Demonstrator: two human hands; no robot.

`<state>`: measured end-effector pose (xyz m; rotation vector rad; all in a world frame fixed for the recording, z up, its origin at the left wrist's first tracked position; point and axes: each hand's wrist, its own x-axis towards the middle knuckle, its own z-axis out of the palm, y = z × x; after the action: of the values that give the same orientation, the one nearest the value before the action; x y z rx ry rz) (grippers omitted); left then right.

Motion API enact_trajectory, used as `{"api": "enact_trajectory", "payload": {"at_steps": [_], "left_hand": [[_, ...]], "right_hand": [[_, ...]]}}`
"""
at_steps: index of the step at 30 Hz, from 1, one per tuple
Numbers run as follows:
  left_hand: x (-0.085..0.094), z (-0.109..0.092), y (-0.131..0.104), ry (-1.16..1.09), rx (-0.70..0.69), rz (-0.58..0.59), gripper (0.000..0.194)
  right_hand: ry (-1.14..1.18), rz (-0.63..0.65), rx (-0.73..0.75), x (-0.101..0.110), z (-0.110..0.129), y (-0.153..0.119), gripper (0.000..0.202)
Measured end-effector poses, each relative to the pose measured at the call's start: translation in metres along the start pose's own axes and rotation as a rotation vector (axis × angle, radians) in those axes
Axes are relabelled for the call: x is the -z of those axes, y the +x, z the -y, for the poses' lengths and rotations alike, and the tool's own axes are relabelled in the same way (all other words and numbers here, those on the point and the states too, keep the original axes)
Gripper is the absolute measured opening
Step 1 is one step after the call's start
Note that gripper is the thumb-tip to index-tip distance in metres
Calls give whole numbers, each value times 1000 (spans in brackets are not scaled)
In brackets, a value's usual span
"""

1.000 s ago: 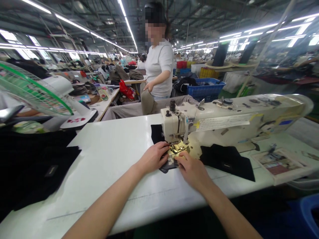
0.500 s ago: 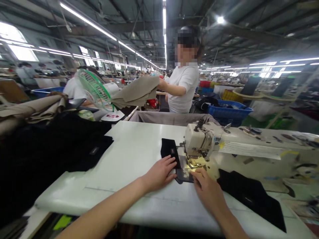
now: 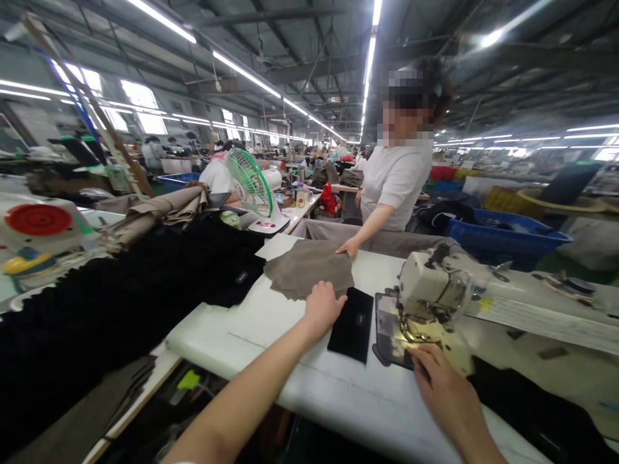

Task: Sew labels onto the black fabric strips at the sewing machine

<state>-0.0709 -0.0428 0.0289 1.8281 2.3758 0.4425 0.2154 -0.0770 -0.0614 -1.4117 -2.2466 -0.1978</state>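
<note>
My left hand point(image 3: 323, 312) is at the near edge of a brown fabric stack point(image 3: 309, 263), fingers curled over it; the fingertips are partly hidden. Beside its thumb lies a black fabric piece point(image 3: 356, 325) with a small label, flat on the pale table. My right hand point(image 3: 442, 380) is closed at the front of the sewing machine's metal plate point(image 3: 387, 322), fingertips pinched just below the lit presser foot point(image 3: 416, 332). Whatever sits between those fingers is too small to make out. Across the table, a co-worker's hand point(image 3: 350, 247) touches the stack's far right corner.
The sewing machine point(image 3: 430, 283) stands at the right, with another black fabric piece point(image 3: 536, 406) in front of its arm. A large black fabric heap point(image 3: 145, 290) covers the left side. Behind are a green fan point(image 3: 251, 183), a grey cloth-lined bin point(image 3: 377, 238) and a blue basket point(image 3: 507, 235).
The co-worker has lowered the brown stack from the air onto the table. My left hand has slid the black piece left, off the machine plate, and moved to the stack. The view has turned left.
</note>
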Motion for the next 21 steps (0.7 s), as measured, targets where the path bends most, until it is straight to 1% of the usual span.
{"api": "enact_trajectory", "payload": {"at_steps": [2,3,6,11,14,16,18,21], "left_hand": [[-3,-9,8,11,41,28,47],[-4,-13,11,13,45,44,48],[-7,-21,12,11,28,75,38],[-9,-26,7,-2,5,98,35],[-10,-30,1,-17,-45,95,26],[-10,-32,-5,-23,-71,81,23],[-9,-32,-10,-23,-63,72,27],[-8,-30,-13,-25,-21,100,38]], "right_hand": [[3,-7,20,3,1,1,32],[2,-6,23,5,2,1,31],[0,9,4,12,7,3,31],[3,11,-31,16,14,5,30],[8,25,-17,16,11,4,31],[23,30,-1,14,9,3,31],[38,16,4,11,6,1,31],[61,-19,-18,5,2,-3,33]]}}
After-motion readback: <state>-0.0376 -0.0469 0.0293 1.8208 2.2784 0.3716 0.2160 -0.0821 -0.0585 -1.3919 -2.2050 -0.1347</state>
